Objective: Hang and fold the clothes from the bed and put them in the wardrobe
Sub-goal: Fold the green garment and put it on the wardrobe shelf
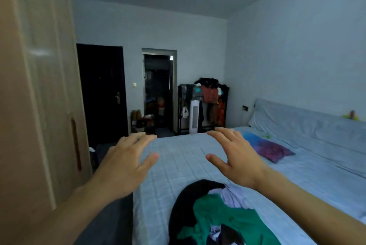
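A heap of clothes lies on the near end of the bed (178, 165): a green garment (227, 219), a black garment (186, 205) and a pale lilac one (232, 198) tangled together. My left hand (122, 167) and my right hand (237, 157) are stretched out above the bed, beyond the heap, palms down with fingers spread. Neither hand holds or touches anything. The light wooden wardrobe (39, 86) stands at the left, its door closed with a slot handle (76, 143).
A purple-blue pillow (267, 145) lies on the bed near the grey headboard (307, 122). A clothes rack (210, 102) full of garments stands in the far corner beside a white tower unit (194, 116). A dark door (103, 92) and an open doorway (158, 90) are behind.
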